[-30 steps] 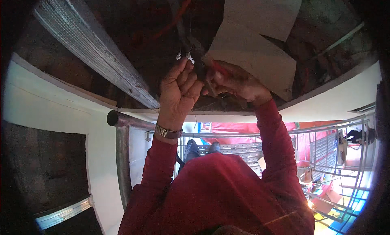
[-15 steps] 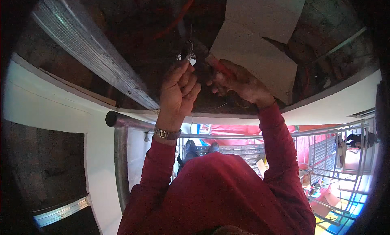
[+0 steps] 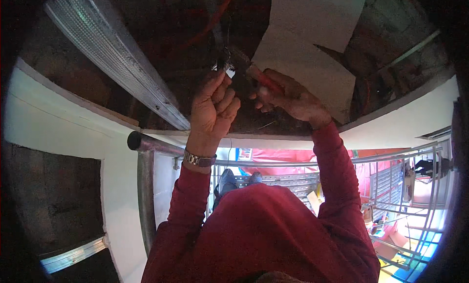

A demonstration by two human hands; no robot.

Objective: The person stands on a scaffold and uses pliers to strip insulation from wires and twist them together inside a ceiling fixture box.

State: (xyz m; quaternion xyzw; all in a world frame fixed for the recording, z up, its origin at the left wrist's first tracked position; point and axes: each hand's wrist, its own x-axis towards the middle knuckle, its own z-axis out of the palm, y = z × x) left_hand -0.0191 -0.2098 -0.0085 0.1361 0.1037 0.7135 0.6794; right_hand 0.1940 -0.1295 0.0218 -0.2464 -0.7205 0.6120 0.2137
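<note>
My left hand (image 3: pixel 215 104) is raised inside the dark ceiling opening, fingers closed in a pinch on a small shiny metal piece (image 3: pixel 230 73). A thin wire (image 3: pixel 228 41) runs up from that piece into the dark. To its right, my right hand (image 3: pixel 295 101) is wrapped round a red-handled tool (image 3: pixel 270 82). The tool's dark head points up and left, close beside the metal piece; shadow hides its exact kind and whether it touches. Another thin wire (image 3: pixel 230 148) hangs below my left hand.
A ribbed metal channel (image 3: pixel 122 63) crosses the opening on the left. Pale board (image 3: pixel 305 63) lies above my right hand. Below are a dark pipe (image 3: pixel 145 185), a metal guard rail (image 3: pixel 288 163), a perforated platform (image 3: pixel 293 183) under my feet, and wire-frame racks (image 3: pixel 405 200) at right.
Both hands keep their grips and have barely moved. The view has shifted slightly, and the tool's head shows a little more clearly beside the metal piece.
</note>
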